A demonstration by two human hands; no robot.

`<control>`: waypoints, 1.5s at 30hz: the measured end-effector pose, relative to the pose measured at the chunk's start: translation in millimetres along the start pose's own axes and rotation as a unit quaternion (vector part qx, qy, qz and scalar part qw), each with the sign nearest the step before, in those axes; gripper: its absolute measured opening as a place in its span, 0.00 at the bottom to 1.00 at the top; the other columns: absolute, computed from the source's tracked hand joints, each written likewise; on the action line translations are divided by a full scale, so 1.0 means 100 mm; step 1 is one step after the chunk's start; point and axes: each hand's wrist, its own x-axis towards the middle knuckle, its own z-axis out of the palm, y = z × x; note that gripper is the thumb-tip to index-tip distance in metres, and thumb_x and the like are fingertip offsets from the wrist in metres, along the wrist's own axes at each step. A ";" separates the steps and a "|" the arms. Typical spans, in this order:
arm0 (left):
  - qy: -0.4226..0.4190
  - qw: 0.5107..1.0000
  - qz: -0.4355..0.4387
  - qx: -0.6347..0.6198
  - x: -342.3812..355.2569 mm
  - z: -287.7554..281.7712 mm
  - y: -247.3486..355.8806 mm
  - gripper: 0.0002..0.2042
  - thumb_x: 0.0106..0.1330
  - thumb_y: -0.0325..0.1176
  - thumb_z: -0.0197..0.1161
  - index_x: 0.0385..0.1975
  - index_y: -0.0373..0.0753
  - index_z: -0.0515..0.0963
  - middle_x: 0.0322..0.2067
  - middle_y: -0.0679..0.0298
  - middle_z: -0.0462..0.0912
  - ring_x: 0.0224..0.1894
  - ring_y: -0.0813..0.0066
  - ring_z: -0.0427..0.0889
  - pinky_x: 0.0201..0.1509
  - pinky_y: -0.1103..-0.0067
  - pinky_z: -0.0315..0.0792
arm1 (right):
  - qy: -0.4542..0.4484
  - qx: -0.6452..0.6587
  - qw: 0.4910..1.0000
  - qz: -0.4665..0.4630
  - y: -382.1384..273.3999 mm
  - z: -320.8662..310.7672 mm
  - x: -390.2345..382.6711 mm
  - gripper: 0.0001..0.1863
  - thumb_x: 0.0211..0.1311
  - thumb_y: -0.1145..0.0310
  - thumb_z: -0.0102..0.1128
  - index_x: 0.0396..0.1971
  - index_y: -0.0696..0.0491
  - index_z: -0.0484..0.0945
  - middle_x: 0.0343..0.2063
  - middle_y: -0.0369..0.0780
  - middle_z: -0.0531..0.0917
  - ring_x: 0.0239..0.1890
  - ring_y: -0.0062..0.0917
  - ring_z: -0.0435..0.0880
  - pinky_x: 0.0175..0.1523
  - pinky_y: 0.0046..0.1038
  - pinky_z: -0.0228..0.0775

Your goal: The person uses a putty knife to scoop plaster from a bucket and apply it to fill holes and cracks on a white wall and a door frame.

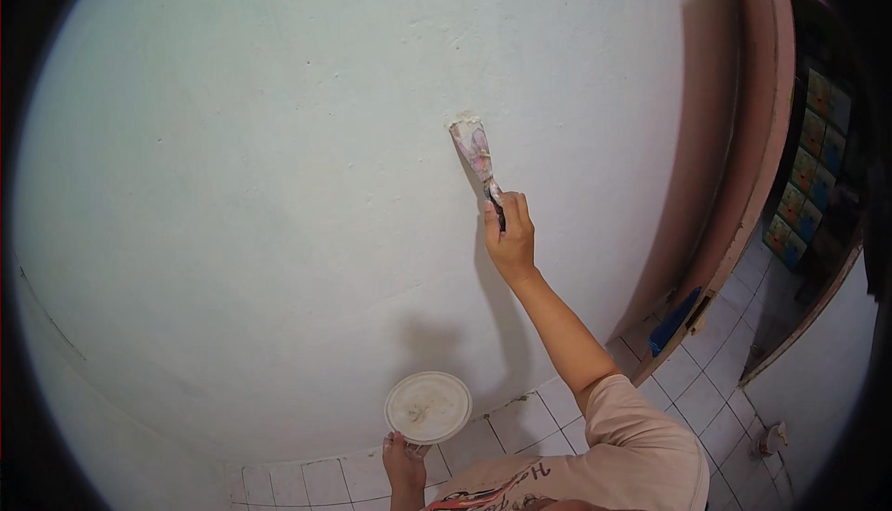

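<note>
From where I stand: putty knife [476,150] is up at the far wall [279,186], blade tip against the plaster at a small pale smear of filler [464,120]. Right hand [511,235] has its fingers closed round the dark handle, gripping it; arm stretched out. Left hand [405,463], low and near, pinches the near left rim of a round lid [448,394]; part of that grip hides underneath, exact finger placing can't be told. Knife looks light, handle stiff, blade likely thin with some spring; coating on the blade probably makes it slick, so handle is the place to hold. Lid seems light, stiff plastic, hardly fragile; best held by the rim, kept level, off the stained middle, which may be wet or dry, can't tell. Edges: pinkish door frame [769,130] stands to the right, well apart from the knife; tiled floor [358,474] meets the wall just beyond the lid, so lid has wall close on its far side. Most room for the blade is leftward and upward along the wall; small pits and bumps there could catch it.
</note>
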 end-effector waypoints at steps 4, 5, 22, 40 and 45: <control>-0.002 1.000 0.003 -0.011 -0.05 0.10 0.10 0.15 0.75 0.31 0.48 0.56 0.33 0.61 0.52 0.50 0.76 0.51 0.54 0.81 0.50 0.56 0.81 | -0.010 0.009 1.000 0.006 -0.12 -0.11 -0.01 0.08 0.65 0.76 0.59 0.42 0.61 0.75 0.35 0.44 0.75 0.28 0.33 0.77 0.31 0.33 0.71; 0.003 1.000 0.007 -0.017 -0.07 0.12 0.10 0.15 0.75 0.31 0.48 0.56 0.33 0.61 0.52 0.50 0.76 0.51 0.54 0.81 0.50 0.56 0.81 | -0.014 0.011 1.000 0.008 -0.16 -0.13 -0.01 0.09 0.65 0.76 0.59 0.43 0.61 0.75 0.35 0.44 0.75 0.28 0.32 0.77 0.31 0.32 0.71; 0.010 0.999 0.021 -0.049 0.01 -0.03 -0.11 0.12 0.75 0.32 0.49 0.53 0.34 0.64 0.50 0.51 0.77 0.49 0.56 0.82 0.48 0.56 0.83 | -0.043 0.032 0.984 -0.168 -0.85 0.48 0.73 0.15 0.63 0.78 0.61 0.49 0.59 0.75 0.36 0.43 0.75 0.28 0.29 0.77 0.31 0.29 0.71; 0.023 0.996 0.035 -0.076 0.09 -0.14 -0.25 0.14 0.75 0.31 0.49 0.55 0.33 0.63 0.50 0.50 0.77 0.49 0.56 0.82 0.47 0.58 0.84 | -0.155 0.382 0.898 0.156 -0.68 0.51 1.18 0.16 0.76 0.60 0.50 0.47 0.59 0.76 0.28 0.33 0.81 0.22 0.10 0.71 0.25 0.15 0.61; 0.016 0.996 0.031 -0.080 0.11 -0.15 -0.25 0.14 0.75 0.31 0.49 0.55 0.33 0.63 0.50 0.51 0.76 0.49 0.56 0.82 0.46 0.58 0.83 | -0.156 0.360 0.906 0.159 -0.63 0.57 1.21 0.16 0.75 0.61 0.51 0.47 0.59 0.76 0.27 0.34 0.81 0.22 0.10 0.70 0.26 0.16 0.62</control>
